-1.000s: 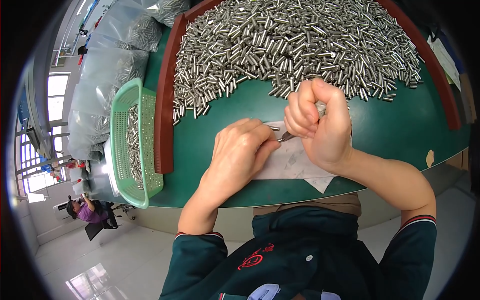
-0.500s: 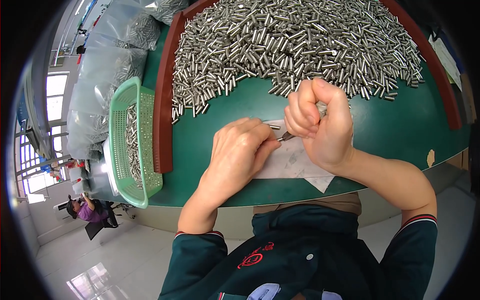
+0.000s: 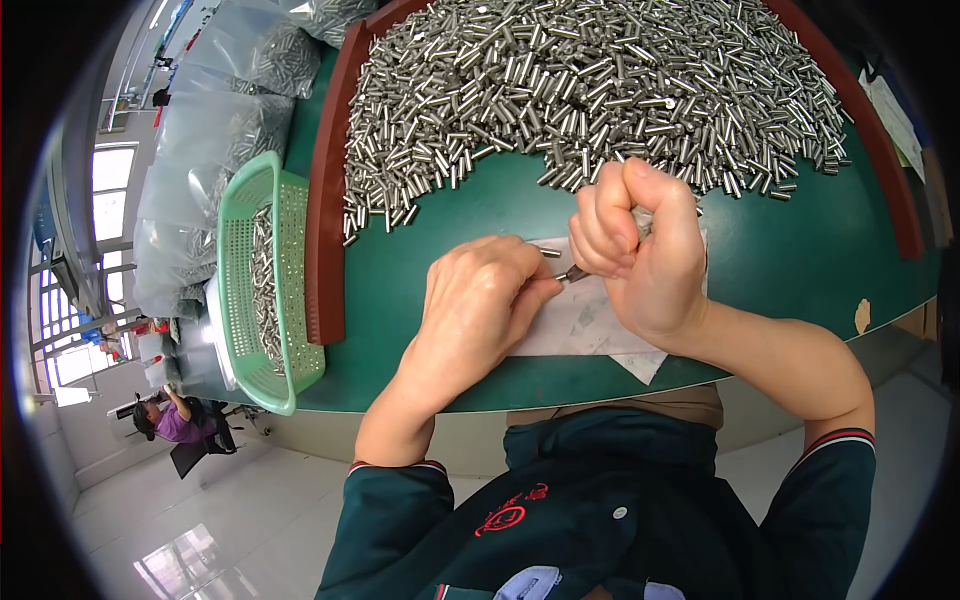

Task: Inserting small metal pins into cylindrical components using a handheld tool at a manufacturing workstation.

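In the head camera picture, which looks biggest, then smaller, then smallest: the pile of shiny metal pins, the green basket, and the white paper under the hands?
1. Pile of metal pins, spreading across most of the table.
2. Green basket.
3. White paper, though the hands hide part of it, so its place after the basket is unsure.

The head camera is looking steeply down from close above the green table (image 3: 800, 250), its fisheye rim bending the edges.

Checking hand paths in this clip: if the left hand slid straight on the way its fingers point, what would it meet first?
Its fingers point right, at the right hand. The left hand pinches a small metal pin; that and the slim tool in the right fist look nearly touching already, so it would likely meet that fist first. Depth is unclear.
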`<state>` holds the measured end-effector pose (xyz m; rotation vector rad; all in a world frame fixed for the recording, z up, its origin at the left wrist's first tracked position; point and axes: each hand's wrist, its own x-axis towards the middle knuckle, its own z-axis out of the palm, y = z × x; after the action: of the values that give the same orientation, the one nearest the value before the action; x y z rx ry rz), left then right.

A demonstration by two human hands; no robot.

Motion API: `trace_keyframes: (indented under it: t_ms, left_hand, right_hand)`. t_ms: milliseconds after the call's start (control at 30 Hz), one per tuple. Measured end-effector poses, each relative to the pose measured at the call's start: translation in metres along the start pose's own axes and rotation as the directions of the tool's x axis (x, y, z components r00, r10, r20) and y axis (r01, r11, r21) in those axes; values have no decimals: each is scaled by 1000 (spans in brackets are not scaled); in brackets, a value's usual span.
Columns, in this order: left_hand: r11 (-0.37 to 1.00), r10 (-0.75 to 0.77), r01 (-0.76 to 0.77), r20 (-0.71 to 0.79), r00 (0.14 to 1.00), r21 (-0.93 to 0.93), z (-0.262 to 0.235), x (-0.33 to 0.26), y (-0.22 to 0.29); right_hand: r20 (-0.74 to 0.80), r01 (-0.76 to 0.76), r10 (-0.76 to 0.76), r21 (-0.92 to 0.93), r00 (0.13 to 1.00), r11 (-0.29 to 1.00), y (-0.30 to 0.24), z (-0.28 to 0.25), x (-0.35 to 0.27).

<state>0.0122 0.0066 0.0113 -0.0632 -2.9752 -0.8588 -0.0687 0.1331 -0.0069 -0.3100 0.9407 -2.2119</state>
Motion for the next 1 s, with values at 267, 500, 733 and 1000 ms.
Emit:
trace_keyframes:
  t_ms: [267,500,733,1000]
  left_hand:
    - [999,-20,21,14,1000,-45,0,1,0]
    - [998,-46,47,15,999,-50,-1,1,-1]
    - [998,-58,58,-1,998,-37,0,3,4]
    - [996,-90,89,55,994,14,1,2,7]
  right_hand:
    - [-8,67,-67,1,998,998,2,1,-3]
    - [38,130,-125,-189,991,973,4,7,-7]
    - [53,212,-205,-264,977,941,5,11,-7]
    - [-32,119,-125,-162,992,980,3,5,0]
